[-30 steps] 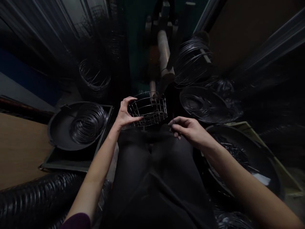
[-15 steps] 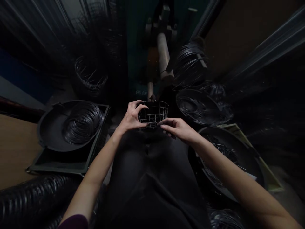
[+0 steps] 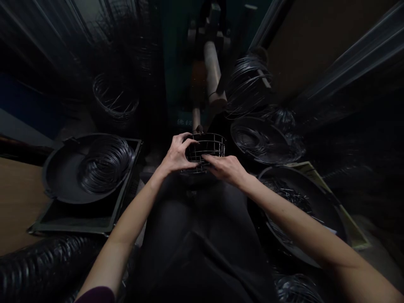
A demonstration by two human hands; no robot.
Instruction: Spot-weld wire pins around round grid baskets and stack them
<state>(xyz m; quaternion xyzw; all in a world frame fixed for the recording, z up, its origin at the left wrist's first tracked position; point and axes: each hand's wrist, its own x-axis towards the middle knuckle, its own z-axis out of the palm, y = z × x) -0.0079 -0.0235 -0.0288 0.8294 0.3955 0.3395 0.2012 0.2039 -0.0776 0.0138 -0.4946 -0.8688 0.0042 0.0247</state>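
Observation:
A small round wire basket (image 3: pixel 210 145) is at the middle, just below the tip of a machine's metal rod (image 3: pixel 196 118). My left hand (image 3: pixel 177 155) grips its left side, with the thumb low and the fingers over the upper rim. On the near right side, my right hand (image 3: pixel 225 167) is closed against the wires, its thumb and forefinger reaching towards the basket's middle. The lower fingers are partly hidden, and any small piece between them cannot be made out.
On the left, a dark pan (image 3: pixel 59 181) holds a wire coil (image 3: pixel 105 164). On the right are a pan of short wire pieces (image 3: pixel 328 219) and another with coiled wire (image 3: pixel 279 153). More wire rings (image 3: pixel 41 261) lie lower left.
My right hand has moved left and inward over the basket's near side, and its fingers look more closed together. My left hand keeps its grip. The whole view has shifted slightly.

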